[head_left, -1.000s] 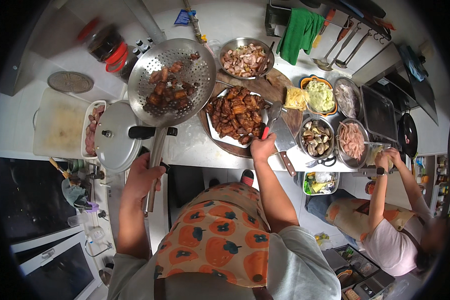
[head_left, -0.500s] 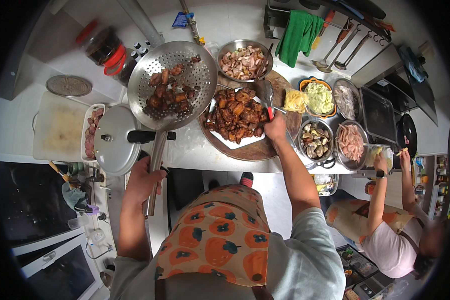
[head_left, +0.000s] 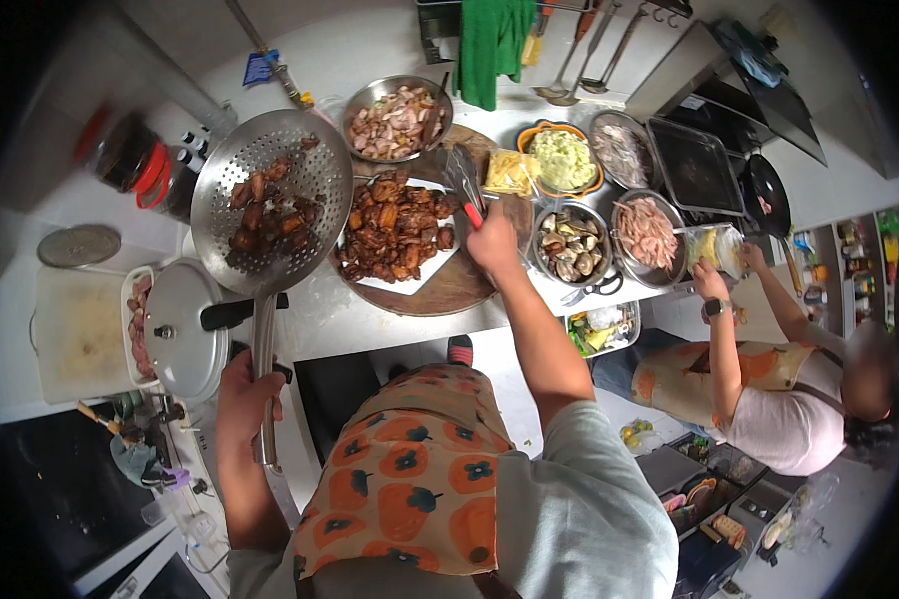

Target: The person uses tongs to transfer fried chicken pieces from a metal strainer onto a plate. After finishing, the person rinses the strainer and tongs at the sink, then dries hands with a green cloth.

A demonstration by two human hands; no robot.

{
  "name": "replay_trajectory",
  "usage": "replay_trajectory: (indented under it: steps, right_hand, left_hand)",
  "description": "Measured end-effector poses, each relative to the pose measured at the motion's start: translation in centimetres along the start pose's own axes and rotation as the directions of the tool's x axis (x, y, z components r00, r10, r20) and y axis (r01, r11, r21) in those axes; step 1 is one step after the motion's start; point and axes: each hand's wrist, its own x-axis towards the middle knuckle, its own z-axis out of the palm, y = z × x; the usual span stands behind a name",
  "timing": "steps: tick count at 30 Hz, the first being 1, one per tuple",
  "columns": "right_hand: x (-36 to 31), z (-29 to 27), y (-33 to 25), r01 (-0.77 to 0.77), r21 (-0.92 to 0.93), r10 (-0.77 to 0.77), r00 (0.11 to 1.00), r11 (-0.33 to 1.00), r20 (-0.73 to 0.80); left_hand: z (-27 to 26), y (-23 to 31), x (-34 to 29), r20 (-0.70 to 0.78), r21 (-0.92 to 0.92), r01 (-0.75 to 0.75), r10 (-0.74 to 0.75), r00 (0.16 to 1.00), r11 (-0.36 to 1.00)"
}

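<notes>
My left hand (head_left: 248,399) is closed round the long handle of a big perforated metal skimmer (head_left: 305,240). Several browned meat pieces (head_left: 255,235) lie in its bowl, which is raised at the left of the counter. Closed on red-handled tongs (head_left: 461,182), my right hand (head_left: 494,242) is over the right part of a round wooden board (head_left: 449,295); the tips seem to hold nothing. Beside the tongs, a heap of dark browned meat (head_left: 392,228) covers a white plate (head_left: 410,285) on that board.
Behind the board stands a bowl of raw meat (head_left: 395,118). To the right are clams (head_left: 569,245), sliced meat (head_left: 647,235) and chopped greens (head_left: 566,160). A lidded pot (head_left: 180,344) sits left, near the skimmer's handle. A co-worker (head_left: 769,399) holds a clear bag at far right.
The whole view has shifted, so the counter appears farther left. My right hand and the tongs have drawn off the meat heap's edge. The co-worker's hands have moved with the bag.
</notes>
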Motion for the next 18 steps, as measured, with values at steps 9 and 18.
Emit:
replay_trajectory:
  steps: [9, 18]
  right_hand:
    - [-14.8, -10.8, 7.9, -0.360, 0.061, 0.356, 0.932, 0.931, 0.062]
    - [-12.3, -15.0, 15.1, -0.111, -0.580, 0.070, 0.993, 0.807, -0.093]
  left_hand:
    - [0.2, -1.3, 0.7, 0.057, 0.079, -0.019, 0.015, 0.998, 0.997]
    - [0.2, -0.7, 0.9, 0.118, 0.106, -0.035, 0.022, 0.993, 0.994]
